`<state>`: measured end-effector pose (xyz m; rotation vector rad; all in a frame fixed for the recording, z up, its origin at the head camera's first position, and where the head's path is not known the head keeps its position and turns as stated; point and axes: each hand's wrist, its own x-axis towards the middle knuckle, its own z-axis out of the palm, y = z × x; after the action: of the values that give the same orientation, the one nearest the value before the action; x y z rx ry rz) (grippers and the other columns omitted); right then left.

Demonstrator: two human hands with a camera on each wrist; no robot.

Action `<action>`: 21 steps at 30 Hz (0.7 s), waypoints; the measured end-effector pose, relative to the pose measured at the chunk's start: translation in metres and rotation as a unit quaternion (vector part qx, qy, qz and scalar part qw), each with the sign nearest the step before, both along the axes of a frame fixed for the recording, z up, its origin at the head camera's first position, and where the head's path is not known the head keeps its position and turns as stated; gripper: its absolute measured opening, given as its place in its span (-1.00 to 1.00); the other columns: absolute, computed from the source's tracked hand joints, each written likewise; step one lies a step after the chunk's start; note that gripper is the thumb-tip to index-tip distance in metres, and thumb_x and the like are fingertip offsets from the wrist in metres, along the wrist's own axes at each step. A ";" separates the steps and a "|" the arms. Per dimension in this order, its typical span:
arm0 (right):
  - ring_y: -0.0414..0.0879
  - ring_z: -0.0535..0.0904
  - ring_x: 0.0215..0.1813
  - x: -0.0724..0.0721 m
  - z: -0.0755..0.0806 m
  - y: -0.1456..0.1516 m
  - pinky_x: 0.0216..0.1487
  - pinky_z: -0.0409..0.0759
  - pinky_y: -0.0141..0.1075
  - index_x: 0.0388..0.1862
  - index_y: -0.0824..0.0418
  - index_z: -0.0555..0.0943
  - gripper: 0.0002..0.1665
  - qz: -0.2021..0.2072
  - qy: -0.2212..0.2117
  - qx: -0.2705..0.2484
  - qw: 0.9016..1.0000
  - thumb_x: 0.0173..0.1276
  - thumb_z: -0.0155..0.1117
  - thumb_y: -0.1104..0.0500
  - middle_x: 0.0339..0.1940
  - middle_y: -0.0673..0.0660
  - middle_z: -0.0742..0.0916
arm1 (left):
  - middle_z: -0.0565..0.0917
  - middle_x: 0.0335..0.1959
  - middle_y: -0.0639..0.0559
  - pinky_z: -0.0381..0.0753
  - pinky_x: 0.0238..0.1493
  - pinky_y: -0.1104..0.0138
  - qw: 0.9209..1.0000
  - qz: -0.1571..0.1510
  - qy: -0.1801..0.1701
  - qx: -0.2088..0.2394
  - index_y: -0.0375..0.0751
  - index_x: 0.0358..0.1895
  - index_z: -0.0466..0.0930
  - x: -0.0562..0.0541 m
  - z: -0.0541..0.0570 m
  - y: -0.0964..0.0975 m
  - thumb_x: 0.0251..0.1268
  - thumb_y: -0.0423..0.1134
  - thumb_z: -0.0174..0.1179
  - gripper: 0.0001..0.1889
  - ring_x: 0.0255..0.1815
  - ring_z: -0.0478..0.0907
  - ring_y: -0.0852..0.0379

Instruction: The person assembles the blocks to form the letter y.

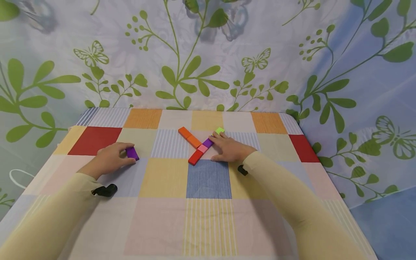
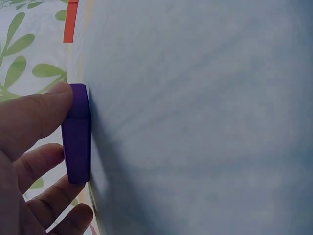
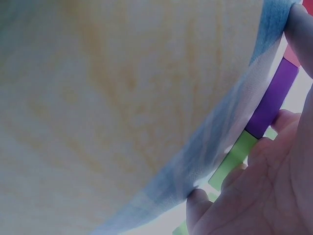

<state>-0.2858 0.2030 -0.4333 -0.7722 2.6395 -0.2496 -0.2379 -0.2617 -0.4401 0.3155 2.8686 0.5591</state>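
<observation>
My left hand [image 1: 109, 159] pinches a purple block [image 1: 132, 153] at the left of the table, thumb at one end and fingers at the other. Right of the table's middle, a slanting row has a red block [image 1: 195, 157], a pink block [image 1: 203, 148], another purple block [image 1: 208, 143] and a green block [image 1: 220, 130]. Two orange blocks [image 1: 189, 137] branch off this row to the upper left. My right hand [image 1: 232, 148] lies over the row's far end, fingers spread along the purple and green blocks [image 3: 234, 159], partly covering them. Its thumb rests nearer the red end.
A patchwork cloth [image 1: 162, 224] covers the table. Behind it hangs a pale curtain [image 1: 110, 32] with green leaves and butterflies. Black straps [image 1: 105, 190] show at both wrists. A white cord [image 1: 16, 177] loops beside the left table edge.
</observation>
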 end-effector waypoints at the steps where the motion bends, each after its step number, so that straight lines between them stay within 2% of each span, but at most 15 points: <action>1: 0.29 -0.27 0.79 0.000 0.000 0.000 0.69 -0.06 0.28 0.79 0.04 -0.06 0.15 0.000 0.000 0.000 1.000 0.48 0.29 -0.30 0.81 0.18 -0.10 | 0.46 0.46 -0.38 0.40 0.21 -0.39 1.000 0.002 -0.003 0.002 -0.18 0.55 0.38 0.000 0.000 0.000 0.33 0.12 0.40 -0.18 0.42 0.37 -0.43; 10: 0.26 -0.29 0.79 0.000 0.002 0.000 0.70 -0.07 0.27 0.79 0.03 -0.07 0.15 -0.002 -0.003 0.002 1.000 0.48 0.28 -0.31 0.81 0.16 -0.11 | 0.42 0.49 -0.40 0.35 0.24 -0.43 1.000 0.008 -0.015 0.014 -0.14 0.59 0.34 0.004 0.001 -0.002 0.31 0.10 0.42 -0.15 0.46 0.31 -0.45; 21: 0.23 -0.32 0.80 0.000 -0.001 0.001 0.70 -0.08 0.27 0.79 0.01 -0.09 0.16 -0.007 -0.009 -0.003 1.000 0.48 0.29 -0.31 0.81 0.14 -0.12 | 0.45 0.47 -0.40 0.35 0.24 -0.42 1.000 0.003 -0.012 0.021 -0.17 0.57 0.36 0.005 0.001 -0.003 0.33 0.02 0.43 -0.19 0.46 0.35 -0.44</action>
<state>-0.2858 0.2041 -0.4342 -0.7502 2.6287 -0.2664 -0.2326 -0.2647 -0.4387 0.3044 2.8391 0.6195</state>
